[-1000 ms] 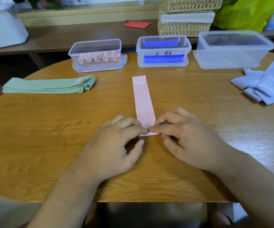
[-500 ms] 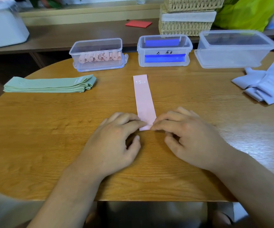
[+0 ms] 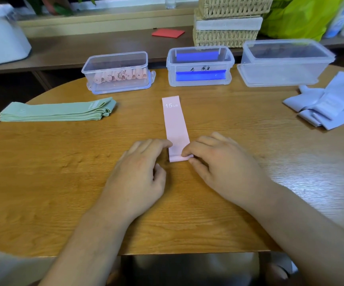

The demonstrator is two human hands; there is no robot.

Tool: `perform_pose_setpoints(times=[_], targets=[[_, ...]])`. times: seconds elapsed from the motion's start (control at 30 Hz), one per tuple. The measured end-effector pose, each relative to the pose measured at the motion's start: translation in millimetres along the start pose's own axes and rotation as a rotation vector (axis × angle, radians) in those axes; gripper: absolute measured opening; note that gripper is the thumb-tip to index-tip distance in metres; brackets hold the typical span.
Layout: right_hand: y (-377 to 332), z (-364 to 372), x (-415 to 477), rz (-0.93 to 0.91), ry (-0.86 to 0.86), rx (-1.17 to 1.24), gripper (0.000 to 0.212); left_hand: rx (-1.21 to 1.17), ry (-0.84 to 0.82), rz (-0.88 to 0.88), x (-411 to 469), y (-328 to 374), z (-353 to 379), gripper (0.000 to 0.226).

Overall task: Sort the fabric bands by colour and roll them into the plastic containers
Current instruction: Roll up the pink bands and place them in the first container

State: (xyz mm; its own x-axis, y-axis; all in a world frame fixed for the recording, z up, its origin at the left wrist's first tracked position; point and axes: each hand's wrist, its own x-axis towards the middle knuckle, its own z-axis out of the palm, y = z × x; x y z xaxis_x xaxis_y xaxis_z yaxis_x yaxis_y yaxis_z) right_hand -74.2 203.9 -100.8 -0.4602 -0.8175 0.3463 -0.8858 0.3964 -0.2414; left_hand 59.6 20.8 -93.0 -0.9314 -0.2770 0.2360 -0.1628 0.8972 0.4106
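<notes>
Two bare forearms reach in from the near edge of a round wooden table (image 3: 63, 172), and the hands meet at its middle. The left hand (image 3: 138, 172) lies palm down with loosely bent fingers; its fingertips rest on the left edge of a pink band (image 3: 175, 124) while the thumb stays off it, so it grasps nothing. The right hand (image 3: 224, 168) pinches the near end of the band between forefinger and thumb, where the fabric is turned over into a small first fold.

The band lies flat between the hands and runs straight away from them, with "15 LB" printed in white at its far end.

Further out, well to the left of the left hand, lies a neat stack of green bands (image 3: 57, 109). Well to the right of the right hand is a loose pile of pale lilac bands (image 3: 332, 104).

Beyond the band's far end stand three clear plastic containers in a row. The left container (image 3: 116, 58) holds pink rolls (image 3: 119, 75), the middle container (image 3: 200, 56) holds blue bands (image 3: 200, 76), and the right container (image 3: 284, 62) is the largest.

Behind the table a low shelf carries a red card (image 3: 168, 33), stacked wicker baskets (image 3: 228, 23) and a yellow-green bag (image 3: 294, 15)
</notes>
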Motion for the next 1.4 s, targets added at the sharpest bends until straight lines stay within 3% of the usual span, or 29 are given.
perform_pose_setpoints(times=[0.2, 0.53, 0.7, 0.93, 1.4], targets=[[4.6, 0.0, -6.3, -0.03, -0.007, 0.03, 0.017, 0.089, -0.077, 0.049, -1.2, -1.2, 0.4, 0.056], [0.1, -0.2, -10.0, -0.01, 0.035, -0.006, 0.019, 0.068, -0.045, 0.041, -2.1, -1.0, 1.8, 0.05], [-1.4, -1.0, -10.1, 0.002, 0.04, -0.006, 0.025, -0.055, 0.032, 0.103, -3.8, -0.3, -0.7, 0.044], [-3.0, -2.3, -9.0, 0.058, -0.011, -0.049, 0.039, 0.022, -0.058, 0.121, -0.4, -1.3, 4.5, 0.052], [5.0, 2.6, 12.2, 0.089, -0.001, 0.003, 0.02, -0.106, 0.043, -0.03, 5.0, 2.0, 7.1, 0.055]])
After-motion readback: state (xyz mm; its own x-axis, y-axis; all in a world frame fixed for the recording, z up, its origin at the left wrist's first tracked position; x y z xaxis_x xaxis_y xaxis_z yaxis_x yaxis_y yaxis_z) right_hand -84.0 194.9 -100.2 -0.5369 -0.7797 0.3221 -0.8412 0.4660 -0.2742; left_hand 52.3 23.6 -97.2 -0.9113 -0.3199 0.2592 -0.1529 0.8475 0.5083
